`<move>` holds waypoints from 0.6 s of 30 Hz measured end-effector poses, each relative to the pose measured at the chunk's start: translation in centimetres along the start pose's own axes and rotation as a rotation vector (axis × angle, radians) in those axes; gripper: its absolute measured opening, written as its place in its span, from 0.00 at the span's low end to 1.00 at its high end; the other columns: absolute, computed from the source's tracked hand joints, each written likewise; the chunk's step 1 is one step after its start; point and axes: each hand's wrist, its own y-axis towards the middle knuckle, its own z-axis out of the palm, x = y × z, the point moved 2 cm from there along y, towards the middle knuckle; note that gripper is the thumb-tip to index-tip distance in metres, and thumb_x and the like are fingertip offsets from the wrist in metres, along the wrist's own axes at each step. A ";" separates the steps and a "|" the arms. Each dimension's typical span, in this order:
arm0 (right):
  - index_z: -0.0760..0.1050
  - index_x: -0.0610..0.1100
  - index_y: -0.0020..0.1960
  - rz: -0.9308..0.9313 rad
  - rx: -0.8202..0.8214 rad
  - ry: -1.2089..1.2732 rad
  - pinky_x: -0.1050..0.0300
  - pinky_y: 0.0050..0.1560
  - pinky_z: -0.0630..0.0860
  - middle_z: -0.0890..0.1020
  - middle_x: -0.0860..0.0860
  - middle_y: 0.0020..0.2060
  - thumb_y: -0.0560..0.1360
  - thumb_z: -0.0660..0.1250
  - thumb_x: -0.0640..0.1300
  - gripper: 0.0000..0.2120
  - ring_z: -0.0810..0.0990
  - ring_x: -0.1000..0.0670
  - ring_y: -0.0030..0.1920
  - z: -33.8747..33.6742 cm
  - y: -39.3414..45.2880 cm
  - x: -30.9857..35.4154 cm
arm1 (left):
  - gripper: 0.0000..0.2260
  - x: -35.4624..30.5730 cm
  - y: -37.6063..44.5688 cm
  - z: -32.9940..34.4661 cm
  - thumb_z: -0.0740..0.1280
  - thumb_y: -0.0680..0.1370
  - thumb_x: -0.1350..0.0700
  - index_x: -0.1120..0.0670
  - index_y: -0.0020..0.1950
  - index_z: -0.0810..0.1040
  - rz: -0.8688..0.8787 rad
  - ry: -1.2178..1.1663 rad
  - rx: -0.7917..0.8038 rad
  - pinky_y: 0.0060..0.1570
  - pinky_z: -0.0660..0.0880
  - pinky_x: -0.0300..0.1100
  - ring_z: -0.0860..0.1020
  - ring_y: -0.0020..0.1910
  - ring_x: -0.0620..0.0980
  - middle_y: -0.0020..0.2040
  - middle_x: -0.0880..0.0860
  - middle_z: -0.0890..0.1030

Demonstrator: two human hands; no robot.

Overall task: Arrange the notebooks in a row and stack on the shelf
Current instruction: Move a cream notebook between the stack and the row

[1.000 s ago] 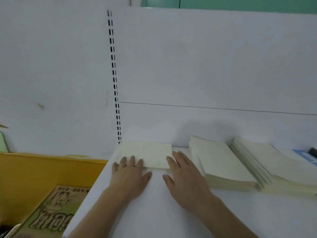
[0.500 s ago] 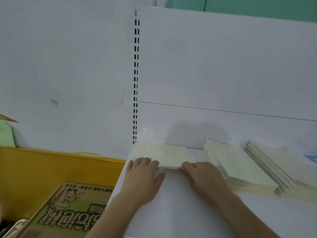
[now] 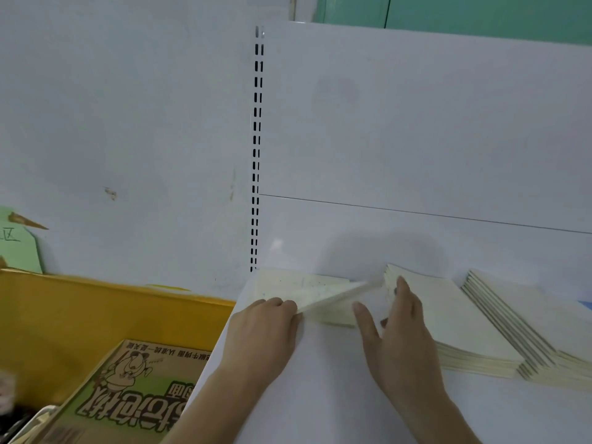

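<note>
Left hand (image 3: 266, 328) pinching the lifted front edge of a thin cream notebook (image 3: 307, 291) at the shelf's (image 3: 320, 395) back left corner, cover tilted up. Right hand (image 3: 397, 331) relaxed, fingers straight, resting against the side of the neighbouring notebook stack (image 3: 448, 318); a third stack (image 3: 528, 331) further right along the back edge. Risk: thin cover bending or slipping from the pinch; stack nudged askew by the right fingers. White shelf, white slotted back panel (image 3: 416, 139); yellow bin (image 3: 96, 315) with a green booklet (image 3: 134, 395) off the left edge.
</note>
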 end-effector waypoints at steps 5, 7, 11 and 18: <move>0.64 0.54 0.71 0.363 0.413 0.595 0.49 0.61 0.74 0.80 0.58 0.56 0.64 0.63 0.76 0.42 0.80 0.54 0.55 1.7 -0.4 2.9 | 0.14 -2.9 -0.6 -0.6 0.69 0.75 0.51 0.46 0.35 0.65 0.163 -0.117 -0.130 0.24 0.57 0.36 0.66 0.27 0.45 0.29 0.44 0.68; 0.74 0.50 0.59 0.360 0.381 0.675 0.43 0.55 0.79 0.84 0.54 0.45 0.67 0.67 0.66 0.28 0.83 0.51 0.48 1.5 0.3 3.3 | 0.12 -3.1 -0.9 0.0 0.65 0.77 0.48 0.47 0.36 0.66 0.187 -0.207 -0.106 0.27 0.62 0.38 0.66 0.30 0.44 0.31 0.43 0.69; 0.76 0.44 0.47 0.323 0.343 0.721 0.37 0.46 0.80 0.82 0.43 0.42 0.69 0.63 0.46 0.10 0.82 0.40 0.45 0.4 1.0 3.4 | 0.17 -2.4 -0.9 0.2 0.55 0.81 0.39 0.44 0.56 0.79 0.156 -0.411 0.190 0.52 0.73 0.38 0.75 0.53 0.39 0.54 0.40 0.80; 0.75 0.45 0.45 0.288 0.258 0.745 0.50 0.40 0.71 0.81 0.44 0.44 0.75 0.60 0.39 0.05 0.78 0.44 0.42 -0.9 2.3 3.0 | 0.18 1.3 1.0 -0.8 0.61 0.81 0.44 0.46 0.70 0.73 -0.281 -0.586 0.030 0.62 0.73 0.42 0.75 0.61 0.40 0.63 0.39 0.77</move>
